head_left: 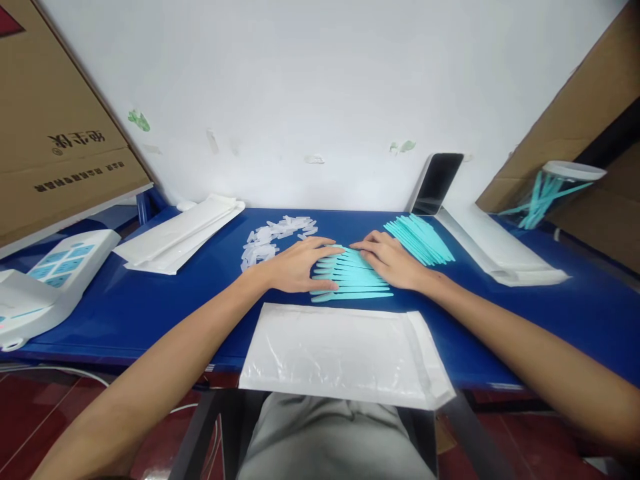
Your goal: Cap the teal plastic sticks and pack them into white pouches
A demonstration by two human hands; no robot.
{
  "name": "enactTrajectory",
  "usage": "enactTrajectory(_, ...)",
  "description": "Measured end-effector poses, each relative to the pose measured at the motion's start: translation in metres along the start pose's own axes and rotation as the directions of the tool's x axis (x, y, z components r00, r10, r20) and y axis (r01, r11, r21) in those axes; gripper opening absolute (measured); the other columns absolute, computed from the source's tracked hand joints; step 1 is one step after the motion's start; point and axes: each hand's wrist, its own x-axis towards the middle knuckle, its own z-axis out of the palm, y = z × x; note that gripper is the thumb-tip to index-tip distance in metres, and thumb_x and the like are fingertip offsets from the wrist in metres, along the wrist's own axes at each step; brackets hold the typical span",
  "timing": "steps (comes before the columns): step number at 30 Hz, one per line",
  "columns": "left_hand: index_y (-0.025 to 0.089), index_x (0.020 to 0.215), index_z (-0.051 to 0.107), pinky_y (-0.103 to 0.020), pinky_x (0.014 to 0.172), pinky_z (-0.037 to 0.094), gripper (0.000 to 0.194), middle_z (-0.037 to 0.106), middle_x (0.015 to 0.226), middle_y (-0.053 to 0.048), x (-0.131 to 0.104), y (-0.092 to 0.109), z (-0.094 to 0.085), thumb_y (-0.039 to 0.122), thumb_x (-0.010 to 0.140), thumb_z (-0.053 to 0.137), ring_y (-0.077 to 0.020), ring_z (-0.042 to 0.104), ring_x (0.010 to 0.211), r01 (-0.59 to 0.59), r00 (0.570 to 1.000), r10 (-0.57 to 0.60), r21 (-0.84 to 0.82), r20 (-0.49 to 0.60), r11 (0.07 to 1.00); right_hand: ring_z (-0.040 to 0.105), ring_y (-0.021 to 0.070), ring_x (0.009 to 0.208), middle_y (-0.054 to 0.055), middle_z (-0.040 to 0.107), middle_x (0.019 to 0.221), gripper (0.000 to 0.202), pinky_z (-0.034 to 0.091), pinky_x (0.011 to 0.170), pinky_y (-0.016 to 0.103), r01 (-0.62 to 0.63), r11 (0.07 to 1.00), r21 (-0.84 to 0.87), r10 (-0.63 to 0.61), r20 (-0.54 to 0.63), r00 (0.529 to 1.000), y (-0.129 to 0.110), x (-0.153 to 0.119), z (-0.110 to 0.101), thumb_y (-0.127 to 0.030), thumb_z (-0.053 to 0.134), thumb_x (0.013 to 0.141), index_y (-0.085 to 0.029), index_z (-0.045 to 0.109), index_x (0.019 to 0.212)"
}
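A fanned row of flat teal plastic sticks, like small spatulas, lies on the blue table. My left hand rests over their left ends, thumb and fingers spread apart along the row. At the upper right of the same row, my right hand lies with its fingertips on the sticks, holding none of them up. Just beyond my right hand is a second pile of teal sticks. Small translucent white plastic pieces are scattered beyond my left hand. A white padded envelope lies nearest my lap, overhanging the front edge.
Folded white envelopes lie to the left, near a white device with blue labels. At right are another white envelope, a phone leaning on the wall, and a clear jar of teal sticks. Cardboard stands at left.
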Motion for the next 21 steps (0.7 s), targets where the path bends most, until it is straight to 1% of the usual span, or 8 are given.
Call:
enactTrajectory(3,0.025,0.143,0.062,-0.051,0.115,0.046,0.048,0.055,0.152,-0.014,0.002,-0.004,0.001,0.047,0.1,0.065,-0.03,0.055,0.139,-0.078,0.991,0.065,-0.112,-0.114,0.991,0.058,0.0343,0.117,0.016,0.064,0.124,0.054,0.044,0.104,0.058,-0.011,1.0,0.026,0.011,0.007,1.0,-0.006,-0.003,-0.007,-0.048,0.034,0.108,-0.023,0.066,0.143)
enactTrajectory(5,0.027,0.13,0.07,-0.051,0.115,0.047,0.031,0.06,0.146,-0.011,0.003,-0.005,0.001,0.039,0.102,0.063,-0.0269,0.059,0.134,-0.129,0.974,0.098,-0.144,-0.204,0.981,0.057,0.0362,0.125,0.017,0.062,0.133,0.058,0.043,0.107,0.06,0.023,0.999,0.047,-0.025,0.054,0.998,-0.01,-0.006,-0.012,-0.056,0.037,0.106,-0.025,0.06,0.149)
enactTrajectory(7,0.026,0.116,0.075,-0.05,0.113,0.049,0.021,0.063,0.143,-0.01,0.004,-0.005,0.0,0.035,0.103,0.061,-0.0255,0.061,0.131,-0.155,0.953,0.11,-0.143,-0.283,0.978,0.052,0.0396,0.135,0.017,0.056,0.149,0.069,0.04,0.111,0.063,0.056,0.997,0.051,-0.063,0.129,0.99,-0.016,-0.01,-0.017,-0.067,0.045,0.101,-0.029,0.05,0.158)
enactTrajectory(10,0.022,0.102,0.075,-0.045,0.104,0.054,0.021,0.071,0.128,-0.009,0.004,-0.004,0.0,0.031,0.103,0.057,-0.0232,0.068,0.118,-0.145,0.912,0.101,-0.081,-0.398,0.986,0.036,0.0456,0.152,0.016,0.037,0.17,0.09,0.032,0.117,0.071,0.02,1.0,0.021,-0.025,0.253,0.967,-0.026,-0.014,-0.021,-0.079,0.052,0.092,-0.034,0.032,0.167)
enactTrajectory(13,0.019,0.101,0.075,-0.043,0.091,0.055,0.027,0.075,0.108,-0.01,0.003,-0.004,0.001,0.03,0.102,0.05,-0.0228,0.07,0.101,-0.089,0.891,0.096,0.036,-0.444,0.995,0.023,0.0454,0.159,0.017,0.025,0.175,0.095,0.023,0.121,0.073,-0.035,0.999,0.01,0.03,0.335,0.942,-0.035,-0.016,-0.022,-0.081,0.046,0.093,-0.032,0.022,0.17)
enactTrajectory(17,0.019,0.095,0.075,-0.05,0.093,0.043,0.035,0.074,0.081,-0.005,0.004,-0.004,0.0,0.031,0.102,0.043,-0.0202,0.063,0.073,0.069,0.922,0.001,0.166,-0.386,0.984,0.021,0.0458,0.16,0.018,0.024,0.175,0.099,0.022,0.121,0.074,-0.039,0.999,0.025,0.029,0.334,0.942,-0.04,-0.017,-0.022,-0.081,0.049,0.092,-0.03,0.019,0.171)
enactTrajectory(19,0.019,0.093,0.075,-0.05,0.095,0.041,0.036,0.069,0.066,-0.001,0.004,-0.005,0.0,0.032,0.102,0.042,-0.0169,0.055,0.059,0.143,0.912,-0.063,0.17,-0.406,0.975,0.021,0.0468,0.159,0.017,0.023,0.175,0.104,0.024,0.121,0.074,-0.029,0.999,0.025,0.019,0.336,0.942,-0.04,-0.017,-0.022,-0.082,0.056,0.088,-0.032,0.018,0.171)
enactTrajectory(21,0.019,0.09,0.074,-0.046,0.093,0.043,0.037,0.065,0.058,0.0,0.005,-0.006,0.0,0.033,0.101,0.042,-0.0155,0.05,0.053,0.175,0.892,-0.093,0.148,-0.443,0.973,0.021,0.0476,0.159,0.016,0.021,0.176,0.109,0.026,0.121,0.074,-0.022,0.999,0.025,0.012,0.345,0.939,-0.039,-0.018,-0.021,-0.082,0.061,0.084,-0.033,0.018,0.171)
